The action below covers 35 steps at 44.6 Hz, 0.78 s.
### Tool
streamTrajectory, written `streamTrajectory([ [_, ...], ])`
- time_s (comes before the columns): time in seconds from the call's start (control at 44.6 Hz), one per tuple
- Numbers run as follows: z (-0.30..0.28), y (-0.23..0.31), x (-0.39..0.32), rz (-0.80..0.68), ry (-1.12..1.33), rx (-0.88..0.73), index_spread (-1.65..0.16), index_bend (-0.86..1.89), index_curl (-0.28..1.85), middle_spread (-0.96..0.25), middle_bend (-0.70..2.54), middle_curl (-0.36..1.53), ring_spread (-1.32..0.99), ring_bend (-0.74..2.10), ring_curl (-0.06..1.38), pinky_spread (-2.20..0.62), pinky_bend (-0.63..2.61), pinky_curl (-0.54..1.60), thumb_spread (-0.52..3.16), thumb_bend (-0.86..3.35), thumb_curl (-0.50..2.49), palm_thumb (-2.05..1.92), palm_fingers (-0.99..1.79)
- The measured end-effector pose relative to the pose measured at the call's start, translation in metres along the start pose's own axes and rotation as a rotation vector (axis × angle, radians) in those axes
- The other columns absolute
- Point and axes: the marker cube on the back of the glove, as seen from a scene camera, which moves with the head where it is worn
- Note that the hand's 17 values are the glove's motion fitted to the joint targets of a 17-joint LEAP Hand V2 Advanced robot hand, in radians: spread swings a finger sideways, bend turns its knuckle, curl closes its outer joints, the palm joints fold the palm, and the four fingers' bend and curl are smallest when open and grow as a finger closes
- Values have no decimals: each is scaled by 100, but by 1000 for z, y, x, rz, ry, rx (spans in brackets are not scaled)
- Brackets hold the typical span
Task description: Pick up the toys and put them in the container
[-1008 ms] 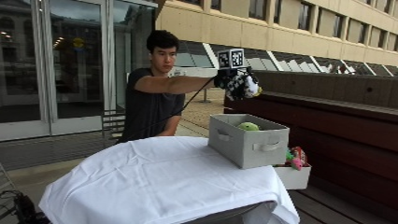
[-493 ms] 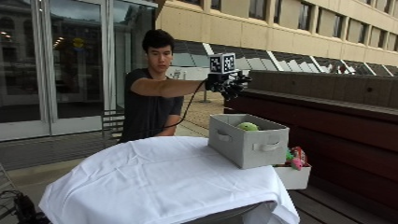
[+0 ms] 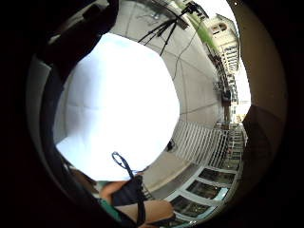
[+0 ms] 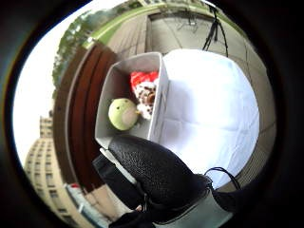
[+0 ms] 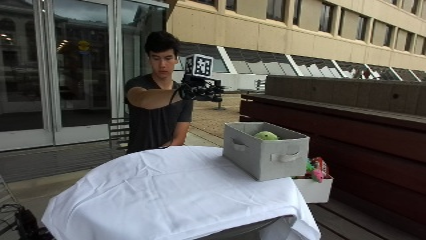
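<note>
1. A person stands behind a table [image 5: 166, 195] draped in a white cloth, the gloved right hand [image 5: 200, 90] raised at chest height — well above the tabletop and off to the side of the container.
2. The hand holds nothing that can be seen; whether its fingers are apart or together cannot be told from these views.
3. A grey fabric container [image 5: 266, 157] with loop handles sits on the table's edge nearest a dark wooden wall [image 5: 373, 125].
4. Inside the container lies a round green toy [image 5: 266, 135], its top just showing over the rim.
5. The thumb-side palm view looks down into the container — the green toy rests on its floor beside a red and white toy [image 4: 145, 90], the two touching.
6. Just beyond the table's corner, lower down, a small white box [image 5: 313, 187] holds more toys [image 5: 315, 168] in pink, red and green.
7. The toys in the container lie below the hand, well apart from it.
</note>
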Motion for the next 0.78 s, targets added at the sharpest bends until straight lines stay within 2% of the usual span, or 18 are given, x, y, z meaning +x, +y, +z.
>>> streamTrajectory([
  [0.314, 13, 23, 72, 110, 16, -5, -28, 7, 11, -1, 18, 44, -1, 50, 17, -2, 116, 28, 93, -14, 19, -21, -23],
  [0.426, 11, 41, 85, 248, 20, -55, -28, 6, 11, -2, 18, 43, -1, 45, 17, -1, 113, 28, 92, -14, 17, -20, -22],
  [0.56, 18, 49, 109, 159, 18, 49, -28, 7, 11, -2, 18, 42, -1, 42, 17, -1, 110, 28, 92, -13, 15, -19, -20],
  [0.694, 18, 66, 113, 186, -4, -35, -29, 7, 11, -2, 18, 41, -1, 39, 18, -1, 107, 27, 92, -13, 13, -19, -20],
  [0.784, 23, 66, 118, 152, 21, 36, -29, 7, 11, -2, 18, 40, -1, 38, 19, -1, 106, 28, 93, -13, 12, -19, -19],
])
